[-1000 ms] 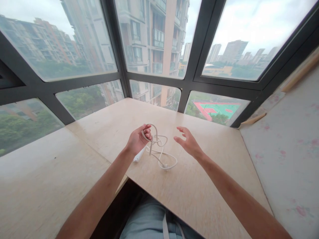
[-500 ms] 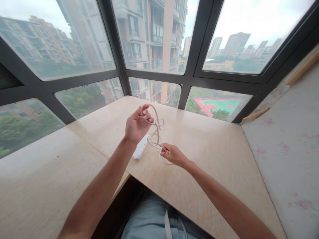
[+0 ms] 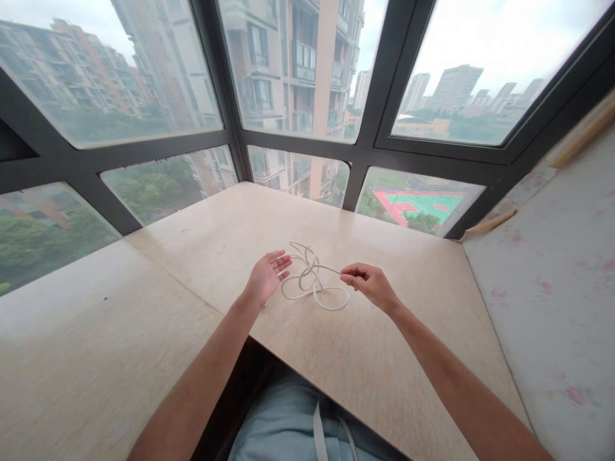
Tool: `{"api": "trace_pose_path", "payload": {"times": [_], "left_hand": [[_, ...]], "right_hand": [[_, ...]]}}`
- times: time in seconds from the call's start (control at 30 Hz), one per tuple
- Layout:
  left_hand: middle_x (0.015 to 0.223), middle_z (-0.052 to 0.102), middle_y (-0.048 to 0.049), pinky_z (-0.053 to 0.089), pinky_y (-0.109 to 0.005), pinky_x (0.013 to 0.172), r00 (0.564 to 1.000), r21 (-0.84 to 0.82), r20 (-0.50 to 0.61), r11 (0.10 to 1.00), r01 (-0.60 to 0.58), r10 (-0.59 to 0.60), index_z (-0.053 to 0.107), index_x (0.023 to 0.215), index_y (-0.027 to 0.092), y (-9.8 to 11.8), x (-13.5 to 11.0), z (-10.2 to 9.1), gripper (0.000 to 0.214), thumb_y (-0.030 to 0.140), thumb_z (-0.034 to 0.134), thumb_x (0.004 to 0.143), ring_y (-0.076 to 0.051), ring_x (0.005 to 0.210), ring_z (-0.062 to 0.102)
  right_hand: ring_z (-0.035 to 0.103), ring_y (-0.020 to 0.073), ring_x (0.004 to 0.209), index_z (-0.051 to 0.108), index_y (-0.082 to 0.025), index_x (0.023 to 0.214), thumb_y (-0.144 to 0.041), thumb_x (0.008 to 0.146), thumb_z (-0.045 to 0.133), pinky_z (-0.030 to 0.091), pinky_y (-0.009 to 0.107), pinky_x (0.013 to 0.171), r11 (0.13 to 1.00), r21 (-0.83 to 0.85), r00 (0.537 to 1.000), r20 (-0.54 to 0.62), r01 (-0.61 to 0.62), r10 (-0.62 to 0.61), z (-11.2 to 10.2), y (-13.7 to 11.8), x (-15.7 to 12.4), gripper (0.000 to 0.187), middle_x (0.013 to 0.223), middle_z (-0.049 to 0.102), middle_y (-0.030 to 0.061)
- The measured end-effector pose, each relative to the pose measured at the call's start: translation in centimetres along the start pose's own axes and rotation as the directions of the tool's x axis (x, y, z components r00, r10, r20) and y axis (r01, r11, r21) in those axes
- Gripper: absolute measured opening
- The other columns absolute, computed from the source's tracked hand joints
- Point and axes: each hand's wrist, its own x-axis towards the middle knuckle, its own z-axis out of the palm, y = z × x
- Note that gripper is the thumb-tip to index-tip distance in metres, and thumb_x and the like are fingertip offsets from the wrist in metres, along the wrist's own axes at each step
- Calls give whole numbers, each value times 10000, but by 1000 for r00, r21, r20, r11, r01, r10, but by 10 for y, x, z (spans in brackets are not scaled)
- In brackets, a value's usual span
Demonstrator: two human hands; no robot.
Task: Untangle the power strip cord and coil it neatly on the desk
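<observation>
While right hand (image 3: 368,283) pinches strand of white cable (image 3: 314,266) between thumb and finger, left hand (image 3: 266,276) hangs loosely spread just beside cable's loops; contact, cannot tell. Cable over worktop (image 3: 408,358), between hands. Judged progress: one strand gripped; rest left loose, crossed. No brand, label, writing legible from here.

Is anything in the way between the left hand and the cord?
No, nothing visible stands between them. The left hand is open right beside the loops of the cord, though I can't tell whether its fingertips touch. The right hand pinches the cord on the other side.
</observation>
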Motion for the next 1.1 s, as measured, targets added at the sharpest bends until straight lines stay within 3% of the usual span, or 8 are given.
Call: {"api": "trace_pose_path", "payload": {"times": [0.1, 0.2, 0.37, 0.5, 0.7, 0.83, 0.93, 1.1], "left_hand": [[1087, 656, -112, 430, -280, 860, 986, 321, 31, 932, -166, 165, 676, 974, 148, -29, -4, -11, 316, 271, 733, 689, -209, 1058, 593], [1151, 645, -120, 422, -285, 897, 974, 503, 79, 835, -222, 212, 694, 970, 150, -42, -9, -19, 392, 219, 803, 600, -229, 1088, 586], [833, 676, -71, 449, -261, 724, 978, 553, 108, 806, -209, 180, 700, 915, 126, -46, -12, -23, 264, 270, 736, 697, -155, 751, 606], [802, 652, -54, 441, -238, 627, 972, 502, 157, 834, -229, 173, 665, 948, 132, -59, -12, -19, 302, 348, 694, 739, -128, 665, 579], [883, 648, -60, 459, -253, 629, 955, 593, 166, 749, -295, 245, 602, 1049, 166, -78, -11, -23, 358, 419, 626, 797, -157, 731, 606], [889, 657, -55, 456, -268, 728, 917, 724, 224, 574, -383, 329, 653, 875, 156, -72, -12, -23, 309, 452, 590, 812, -177, 832, 604], [789, 655, -44, 441, -276, 728, 917, 786, 275, 482, -387, 289, 664, 765, 144, -64, -10, -16, 365, 478, 539, 843, -176, 783, 594], [784, 676, -40, 427, -262, 717, 891, 750, 354, 484, -451, 282, 697, 807, 152, -59, -11, -1, 350, 458, 537, 863, -171, 769, 597]], "right_hand": [[524, 136, 614, 711, -166, 869, -463, 739, 721, 415, 266, 546, 999, -31, 1000, -17, 10, -10, -1, -4, -1, 325, 743, 649, 47], [538, 141, 646, 714, -171, 892, -435, 735, 728, 425, 273, 574, 997, -76, 1000, -5, 18, -19, -3, -9, -3, 307, 786, 655, 53], [565, 163, 821, 684, -194, 1011, -311, 703, 734, 458, 267, 653, 985, 169, 999, 32, -39, 34, 2, -12, -7, 333, 913, 623, 58], [535, 192, 1041, 662, -226, 990, -175, 587, 702, 487, 265, 742, 791, 587, 985, 79, -169, 152, 17, -6, -10, 409, 1069, 585, 57], [549, 159, 1032, 622, -254, 1006, -37, 486, 678, 480, 290, 868, 597, 782, 973, 52, -180, 226, 36, 15, -8, 567, 1114, 559, 17], [532, 175, 1098, 606, -248, 1040, -70, 520, 706, 423, 344, 977, 635, 756, 976, 29, -161, 214, 42, 27, -8, 559, 1147, 572, 30], [515, 192, 1142, 629, -235, 1080, -127, 575, 725, 387, 338, 988, 727, 657, 979, 104, -202, 178, 40, 29, -11, 525, 1155, 606, 53], [579, 171, 887, 696, -164, 1021, -434, 778, 675, 394, 304, 827, 904, 315, 932, 307, -289, 191, 24, 14, -4, 363, 964, 680, 72]]}}
